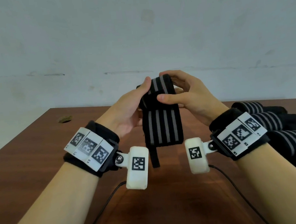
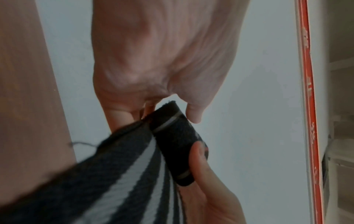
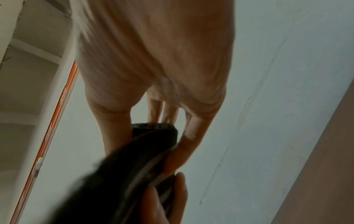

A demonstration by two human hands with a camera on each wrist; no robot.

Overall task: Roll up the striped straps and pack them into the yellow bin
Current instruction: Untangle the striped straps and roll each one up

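Two hands share one striped strap (image 1: 163, 128) in the air above the tabletop (image 1: 38, 149), and the roll is only begun: a small coil sits at the top, the long striped tail hangs down from it, and a thin black tab dangles below the tail. On the coil's left side the left hand (image 1: 125, 112) has thumb and fingers closed round it. The right hand (image 1: 187, 93) curls over the coil's right side, thumb pressed across the front face, fingers arched over the top. Both grips are closed on the same strap.

To roll it well, I would keep the tail hanging straight under the coil so each turn lands square on the last; let one hand pin the coil while the other shifts for the next turn. Loosening both grips at once would probably let the elastic spring open. Edges should stay flush, or the roll will cone.

More striped straps (image 1: 280, 128) lie heaped to the right of the held one. No yellow bin shows in any view
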